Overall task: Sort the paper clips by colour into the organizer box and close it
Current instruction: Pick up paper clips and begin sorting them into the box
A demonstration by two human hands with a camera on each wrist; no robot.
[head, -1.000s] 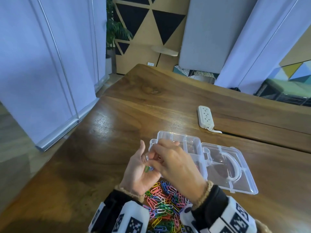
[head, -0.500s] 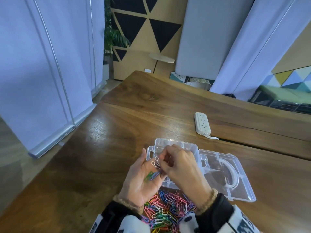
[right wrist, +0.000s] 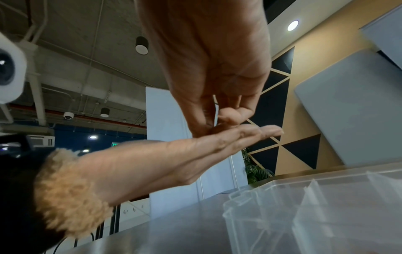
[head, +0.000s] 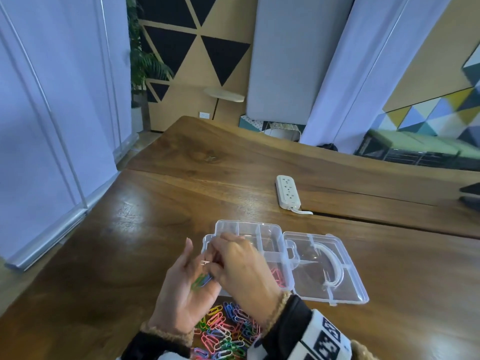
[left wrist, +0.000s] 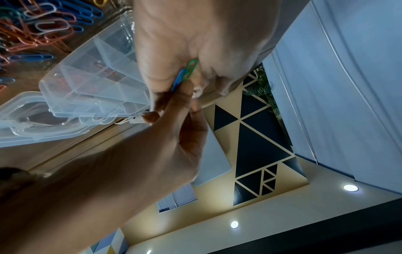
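Right hand (head: 241, 271) now over left palm (head: 187, 289)

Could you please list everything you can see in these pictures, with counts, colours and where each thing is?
Clear plastic organizer box: one, transparent, open on the table, divided into compartments.
Clear hinged lid: one, transparent, lying flat to the box's right, white handle on it.
Pink paper clips in the box: several, near compartment, partly hidden by the right hand.
Loose pile of coloured paper clips: many, pink, blue, green, yellow, white, on the table between the wrists.
Green and blue paper clips: a few, lying in the left palm.
White power strip: one, farther back on the table.
Brown wooden table: one.
Left hand: palm up, fingers straight.
Right hand: fingertips picking at the clips in the left palm.
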